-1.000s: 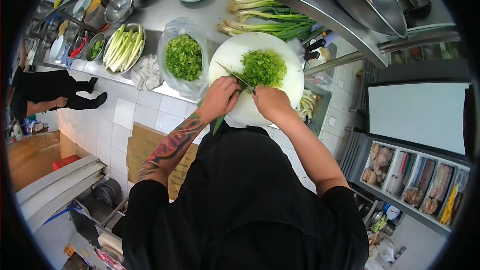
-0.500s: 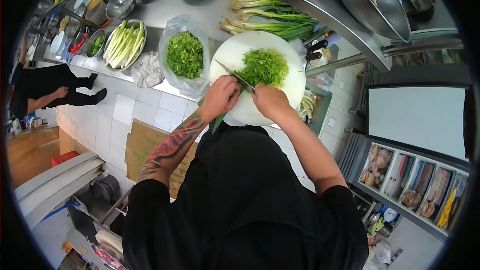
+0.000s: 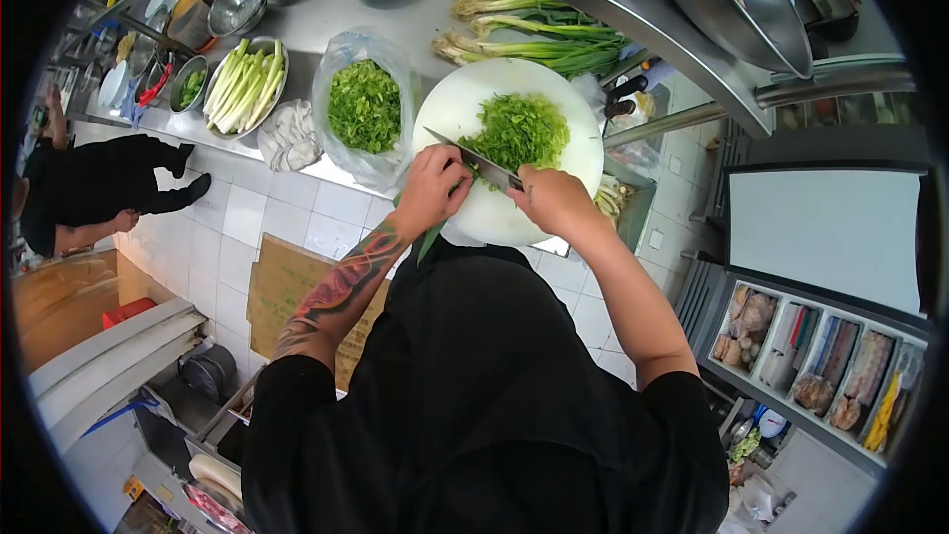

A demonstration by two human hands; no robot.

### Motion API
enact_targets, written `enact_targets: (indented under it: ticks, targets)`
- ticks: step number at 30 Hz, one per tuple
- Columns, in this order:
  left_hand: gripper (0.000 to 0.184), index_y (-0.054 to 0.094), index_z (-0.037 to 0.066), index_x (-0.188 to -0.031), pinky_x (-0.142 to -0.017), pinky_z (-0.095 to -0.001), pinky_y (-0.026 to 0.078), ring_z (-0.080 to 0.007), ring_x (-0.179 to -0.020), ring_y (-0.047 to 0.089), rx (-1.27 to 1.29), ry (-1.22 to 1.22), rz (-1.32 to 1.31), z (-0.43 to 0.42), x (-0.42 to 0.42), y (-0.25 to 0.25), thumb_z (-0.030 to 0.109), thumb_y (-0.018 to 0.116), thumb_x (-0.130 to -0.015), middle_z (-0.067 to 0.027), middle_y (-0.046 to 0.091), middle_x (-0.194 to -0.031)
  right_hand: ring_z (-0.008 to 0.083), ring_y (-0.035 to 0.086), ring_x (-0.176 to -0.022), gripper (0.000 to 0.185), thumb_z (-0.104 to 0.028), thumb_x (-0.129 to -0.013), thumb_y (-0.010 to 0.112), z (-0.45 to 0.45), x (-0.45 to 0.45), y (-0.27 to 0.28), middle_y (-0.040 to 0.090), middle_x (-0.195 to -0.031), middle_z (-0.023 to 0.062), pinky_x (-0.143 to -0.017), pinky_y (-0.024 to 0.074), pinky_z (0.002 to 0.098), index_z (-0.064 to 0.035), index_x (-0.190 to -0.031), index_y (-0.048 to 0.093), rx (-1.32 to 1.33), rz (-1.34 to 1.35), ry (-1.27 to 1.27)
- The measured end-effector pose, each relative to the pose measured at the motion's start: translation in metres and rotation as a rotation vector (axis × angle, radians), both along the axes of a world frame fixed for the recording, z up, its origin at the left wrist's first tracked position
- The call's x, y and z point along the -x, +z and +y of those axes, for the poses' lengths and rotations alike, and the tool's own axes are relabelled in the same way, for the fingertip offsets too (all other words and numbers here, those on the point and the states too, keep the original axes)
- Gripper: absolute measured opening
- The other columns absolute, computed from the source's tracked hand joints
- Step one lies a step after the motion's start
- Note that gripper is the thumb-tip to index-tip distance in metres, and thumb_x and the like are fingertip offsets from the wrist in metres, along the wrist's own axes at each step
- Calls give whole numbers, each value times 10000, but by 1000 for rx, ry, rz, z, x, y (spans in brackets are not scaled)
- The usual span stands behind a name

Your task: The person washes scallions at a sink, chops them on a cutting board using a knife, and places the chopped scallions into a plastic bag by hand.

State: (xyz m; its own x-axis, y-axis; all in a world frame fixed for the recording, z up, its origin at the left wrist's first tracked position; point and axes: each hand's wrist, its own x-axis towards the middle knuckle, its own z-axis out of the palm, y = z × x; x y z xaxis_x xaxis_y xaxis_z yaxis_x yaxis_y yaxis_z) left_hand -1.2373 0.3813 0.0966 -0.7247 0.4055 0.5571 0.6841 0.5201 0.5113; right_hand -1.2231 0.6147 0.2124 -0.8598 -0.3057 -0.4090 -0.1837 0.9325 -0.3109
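A metal surface extends beyond the round cutting board; left of the board sit a plastic bag of cut greens and pale stalks, and beyond it lie whole scallions. White floor tiles show to its left. At the board's left edge, the left hand curls its fingers over green leaves. Right of it, the right hand's fingers grip the knife, slanting across the board beside the chopped heap.

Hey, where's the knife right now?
In the head view, the knife is just above centre, gripped in the right hand over the round white board. Its blade runs between the left hand and the chopped greens.
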Motion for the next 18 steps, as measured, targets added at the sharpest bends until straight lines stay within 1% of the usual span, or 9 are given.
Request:
enact_targets:
  ticks: [2, 3, 5, 9, 11, 13, 15, 18]
  targets:
    - [220, 664, 74, -960, -869, -444, 485, -335, -1018, 607, -3, 2, -24, -1, -1, -7, 56, 790, -781, -102, 625, -1063, 409, 725, -865, 277, -299, -1014, 626, -5, -10, -9, 735, -865, 204, -771, 556, 525, -23, -1011, 632, 23, 87, -6]
    - [217, 666, 78, -961, -873, -444, 477, -331, -1029, 604, -7, 4, -48, -2, -2, -11, 68, 789, -783, -99, 623, -1064, 409, 725, -865, 277, -299, -1014, 626, -7, -12, -11, 735, -865, 204, -771, 556, 525, -23, -1011, 632, 24, 87, -6]
    - [210, 666, 80, -962, -882, -441, 474, -326, -1037, 600, 28, -4, -79, -3, -4, -3, 80, 782, -787, -96, 622, -1068, 409, 733, -864, 282, -277, -1014, 616, -11, -17, -10, 732, -836, 216, -764, 563, 517, 5, -1018, 619, -5, 101, -12]
    - [197, 667, 82, -967, -908, -432, 464, -319, -1047, 595, 107, -32, -143, -6, -7, 15, 101, 760, -794, -88, 624, -1062, 409, 737, -859, 277, -255, -1017, 600, -18, -24, 15, 734, -831, 223, -756, 566, 509, 22, -1021, 617, 2, 105, 6]
    - [200, 668, 82, -970, -910, -430, 465, -317, -1049, 596, 114, -32, -141, -6, -7, 13, 98, 758, -792, -85, 625, -1061, 410, 738, -864, 244, -213, -1004, 591, -22, -26, 26, 741, -853, 228, -763, 567, 503, 28, -1023, 625, -13, 72, 8]
    - [204, 669, 82, -972, -912, -428, 465, -315, -1051, 596, 118, -32, -137, -6, -6, 11, 95, 757, -789, -83, 627, -1060, 407, 739, -872, 225, -188, -995, 580, -28, -15, -8, 744, -864, 230, -773, 567, 501, 30, -1016, 631, 1, 84, -9]
    - [202, 672, 79, -973, -907, -429, 469, -314, -1056, 600, 103, -28, -126, -6, -6, 7, 95, 756, -790, -83, 629, -1061, 405, 740, -879, 208, -164, -987, 569, -31, -8, -15, 747, -875, 233, -784, 567, 499, 32, -1009, 636, 14, 96, -27]
    - [200, 677, 77, -973, -903, -438, 477, -317, -1052, 605, 94, -18, -133, -7, -6, 4, 93, 757, -790, -88, 633, -1060, 405, 740, -895, 201, -149, -983, 543, -35, -3, 11, 748, -887, 238, -807, 565, 505, 24, -993, 644, 45, 69, -12]
